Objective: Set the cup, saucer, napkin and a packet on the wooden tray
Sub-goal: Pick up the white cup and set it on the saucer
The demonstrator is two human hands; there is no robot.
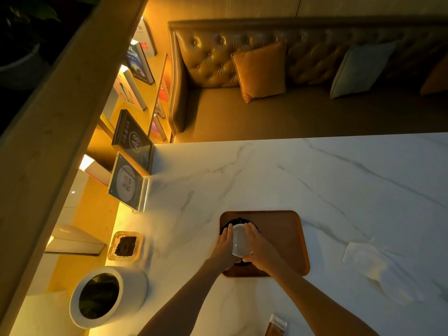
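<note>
Wooden tray (286, 238): brown, rounded corners, flat on the white marble counter (315, 180), lower centre of the frame.

Saucer (238, 220): dark, round, lying on the left part of the tray; mostly covered by cup and hands, only its far rim and a sliver at the near edge visible.

Cup (240, 240): white, standing on the saucer, between the two hands.

Left hand (224, 248): fingers extended and lightly curved, pressed flat against the cup's left side; not closed into a fist.

Right hand (258, 247): same posture against the cup's right side, thumb near the cup's near edge. Cup cradled between both palms; whether lifted or resting fully on the saucer, hard to tell in this dim light.

Napkin (371, 263): white, crumpled, on the counter right of the tray, apart from it.

Packet (275, 327): clear-topped with brown contents, at the bottom edge of the frame, on the counter below the tray, partly cut off.

Glass ashtray (126, 246): amber, square, dark grounds inside, left of the tray.

White planter (106, 297): round, green leaves inside, lower left.

Acrylic sign stand (128, 185): upright at the counter's left edge.

Tufted leather sofa (206, 57): upper frame, with an orange cushion (260, 70) and a pale cushion (361, 69).
</note>
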